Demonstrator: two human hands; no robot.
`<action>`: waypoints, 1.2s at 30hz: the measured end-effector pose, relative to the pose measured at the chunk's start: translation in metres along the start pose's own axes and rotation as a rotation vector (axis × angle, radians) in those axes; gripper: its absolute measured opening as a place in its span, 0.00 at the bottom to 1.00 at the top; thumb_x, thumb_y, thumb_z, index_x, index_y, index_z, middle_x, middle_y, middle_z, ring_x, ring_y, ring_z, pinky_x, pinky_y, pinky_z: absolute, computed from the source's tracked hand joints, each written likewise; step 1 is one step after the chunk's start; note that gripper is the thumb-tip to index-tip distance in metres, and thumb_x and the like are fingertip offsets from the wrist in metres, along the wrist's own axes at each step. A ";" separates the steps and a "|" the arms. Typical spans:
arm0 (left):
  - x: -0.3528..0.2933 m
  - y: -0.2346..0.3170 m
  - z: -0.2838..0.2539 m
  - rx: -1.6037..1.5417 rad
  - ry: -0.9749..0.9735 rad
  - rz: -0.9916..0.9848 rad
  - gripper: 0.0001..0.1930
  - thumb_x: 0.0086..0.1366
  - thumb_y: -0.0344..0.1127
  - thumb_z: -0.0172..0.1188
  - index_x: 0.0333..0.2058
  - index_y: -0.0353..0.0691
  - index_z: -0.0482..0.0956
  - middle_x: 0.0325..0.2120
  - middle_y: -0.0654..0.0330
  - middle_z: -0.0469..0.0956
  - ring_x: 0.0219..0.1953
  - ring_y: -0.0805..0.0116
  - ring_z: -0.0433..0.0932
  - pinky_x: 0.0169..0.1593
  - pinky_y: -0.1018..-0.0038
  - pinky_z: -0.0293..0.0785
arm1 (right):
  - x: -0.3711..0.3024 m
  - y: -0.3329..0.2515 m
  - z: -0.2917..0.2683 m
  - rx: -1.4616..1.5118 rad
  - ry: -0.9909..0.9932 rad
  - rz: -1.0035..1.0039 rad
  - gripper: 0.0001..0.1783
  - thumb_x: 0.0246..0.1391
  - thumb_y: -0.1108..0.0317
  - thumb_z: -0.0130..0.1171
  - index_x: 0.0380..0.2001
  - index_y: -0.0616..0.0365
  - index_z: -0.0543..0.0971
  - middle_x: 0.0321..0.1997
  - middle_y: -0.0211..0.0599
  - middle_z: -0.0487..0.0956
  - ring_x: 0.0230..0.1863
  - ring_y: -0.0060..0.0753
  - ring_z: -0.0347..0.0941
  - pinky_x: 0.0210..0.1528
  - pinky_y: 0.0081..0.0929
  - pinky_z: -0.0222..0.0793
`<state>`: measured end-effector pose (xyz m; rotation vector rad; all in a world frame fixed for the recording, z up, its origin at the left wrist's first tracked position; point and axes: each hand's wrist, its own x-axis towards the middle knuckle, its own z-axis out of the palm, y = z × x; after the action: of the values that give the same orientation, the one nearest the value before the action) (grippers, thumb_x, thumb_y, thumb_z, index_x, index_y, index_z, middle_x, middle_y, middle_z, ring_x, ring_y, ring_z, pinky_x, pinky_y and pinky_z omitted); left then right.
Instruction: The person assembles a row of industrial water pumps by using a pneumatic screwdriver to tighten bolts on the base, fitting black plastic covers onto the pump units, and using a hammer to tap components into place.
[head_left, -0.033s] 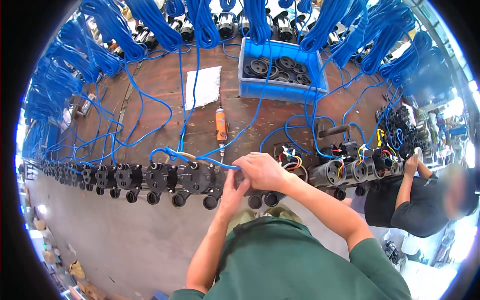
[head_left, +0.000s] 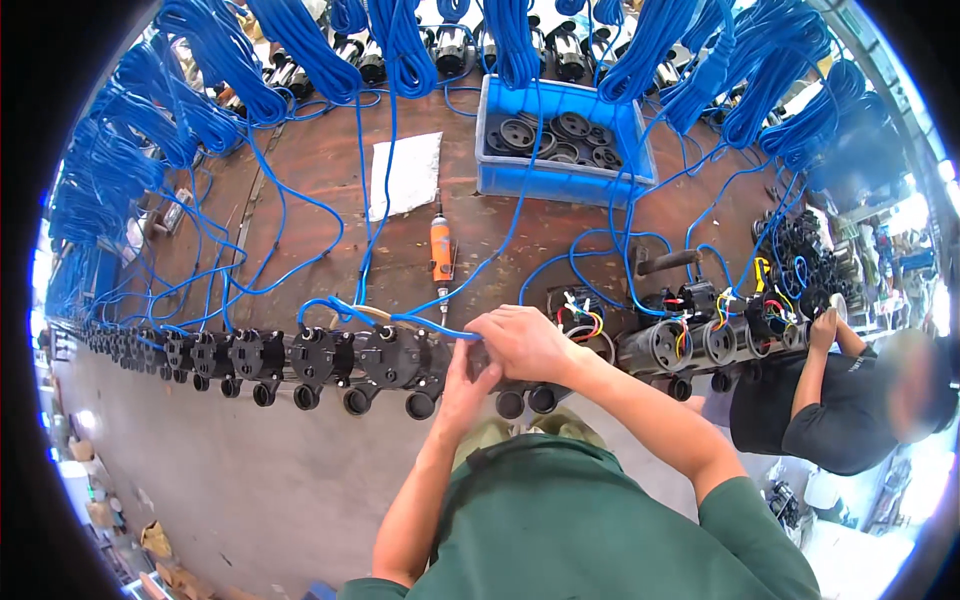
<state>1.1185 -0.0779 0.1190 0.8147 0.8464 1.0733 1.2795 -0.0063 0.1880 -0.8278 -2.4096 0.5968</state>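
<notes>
Both my hands meet at the front edge of the workbench, over one unit in a row of black cylindrical motor housings. My right hand (head_left: 525, 342) is closed, its fingertips pinching a blue cable (head_left: 432, 325) where it runs in from the left. Just below it, my left hand (head_left: 463, 392) curls with index finger and thumb raised against the same spot; what lies between them is hidden. Left of my hands stands a housing with a round black cap (head_left: 393, 357). To their right, open housings (head_left: 664, 345) show coloured wires.
An orange power screwdriver (head_left: 441, 250) lies on the brown workbench (head_left: 310, 170) beside a white sheet (head_left: 408, 175). Behind it, a blue crate (head_left: 560, 185) holds black round parts. Blue cable coils (head_left: 405, 50) hang along the back. A co-worker (head_left: 835, 405) handles parts at right.
</notes>
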 end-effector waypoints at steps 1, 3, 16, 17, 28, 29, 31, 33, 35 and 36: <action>-0.001 -0.003 0.000 0.007 0.001 -0.005 0.40 0.66 0.38 0.65 0.71 0.38 0.53 0.61 0.59 0.67 0.62 0.69 0.67 0.64 0.70 0.66 | -0.002 0.001 -0.001 0.023 0.025 0.026 0.19 0.45 0.75 0.62 0.44 0.62 0.76 0.35 0.42 0.81 0.40 0.49 0.79 0.43 0.41 0.75; -0.001 -0.007 0.001 0.012 0.014 -0.015 0.46 0.65 0.40 0.67 0.73 0.37 0.48 0.61 0.59 0.66 0.60 0.71 0.69 0.62 0.70 0.68 | -0.006 0.002 0.003 0.073 0.061 0.074 0.17 0.47 0.76 0.62 0.43 0.62 0.78 0.36 0.41 0.81 0.42 0.48 0.78 0.45 0.40 0.74; 0.005 -0.007 0.031 0.287 0.321 0.097 0.31 0.55 0.31 0.68 0.59 0.35 0.71 0.52 0.56 0.76 0.55 0.65 0.75 0.61 0.67 0.69 | 0.045 0.037 -0.038 1.677 -0.214 0.679 0.14 0.52 0.69 0.61 0.40 0.67 0.81 0.46 0.45 0.83 0.51 0.37 0.78 0.57 0.33 0.71; 0.005 -0.005 0.032 0.289 0.323 0.125 0.31 0.54 0.31 0.68 0.58 0.34 0.72 0.53 0.55 0.75 0.56 0.64 0.74 0.62 0.67 0.68 | 0.052 0.042 -0.040 1.769 -0.045 0.639 0.14 0.53 0.68 0.61 0.41 0.66 0.80 0.46 0.44 0.82 0.54 0.37 0.76 0.60 0.35 0.68; 0.011 -0.008 0.031 0.303 0.317 0.204 0.30 0.53 0.32 0.66 0.56 0.32 0.73 0.54 0.52 0.73 0.59 0.60 0.71 0.64 0.64 0.65 | -0.101 0.176 -0.109 -1.083 -0.462 0.700 0.10 0.53 0.60 0.61 0.34 0.53 0.83 0.39 0.38 0.82 0.48 0.42 0.76 0.51 0.38 0.66; 0.014 -0.006 0.032 0.311 0.303 0.203 0.30 0.53 0.32 0.67 0.56 0.32 0.73 0.54 0.52 0.73 0.59 0.60 0.71 0.64 0.64 0.65 | -0.127 0.195 -0.106 -1.120 -0.571 0.837 0.09 0.53 0.62 0.61 0.35 0.52 0.83 0.41 0.39 0.82 0.49 0.41 0.76 0.52 0.38 0.65; 0.014 -0.003 0.032 0.330 0.301 0.194 0.31 0.52 0.33 0.67 0.56 0.32 0.73 0.54 0.52 0.73 0.59 0.59 0.72 0.64 0.64 0.65 | -0.147 0.210 -0.102 -1.222 -0.647 0.848 0.09 0.55 0.65 0.59 0.38 0.52 0.83 0.41 0.37 0.84 0.46 0.39 0.80 0.48 0.36 0.70; 0.016 0.001 0.034 0.351 0.291 0.182 0.31 0.52 0.34 0.67 0.56 0.32 0.74 0.54 0.51 0.73 0.59 0.58 0.72 0.64 0.64 0.65 | -0.163 0.233 -0.103 -1.187 -0.611 0.897 0.07 0.54 0.67 0.60 0.35 0.52 0.83 0.38 0.37 0.84 0.43 0.39 0.82 0.44 0.35 0.74; 0.017 0.004 0.036 0.379 0.284 0.161 0.31 0.52 0.34 0.67 0.56 0.32 0.74 0.54 0.51 0.73 0.59 0.57 0.72 0.64 0.63 0.65 | -0.164 0.243 -0.106 -1.117 -0.678 0.930 0.06 0.53 0.68 0.60 0.34 0.52 0.83 0.36 0.38 0.85 0.40 0.38 0.84 0.40 0.35 0.77; 0.016 0.002 0.035 0.370 0.289 0.179 0.31 0.52 0.34 0.67 0.56 0.32 0.74 0.54 0.51 0.74 0.59 0.56 0.72 0.64 0.63 0.65 | -0.158 0.242 -0.110 -1.061 -0.761 0.938 0.06 0.53 0.68 0.60 0.34 0.52 0.83 0.35 0.39 0.86 0.39 0.38 0.84 0.38 0.34 0.78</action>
<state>1.1528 -0.0670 0.1329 1.0741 1.2594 1.2292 1.5567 0.0888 0.0877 -2.6371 -2.8368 -0.2357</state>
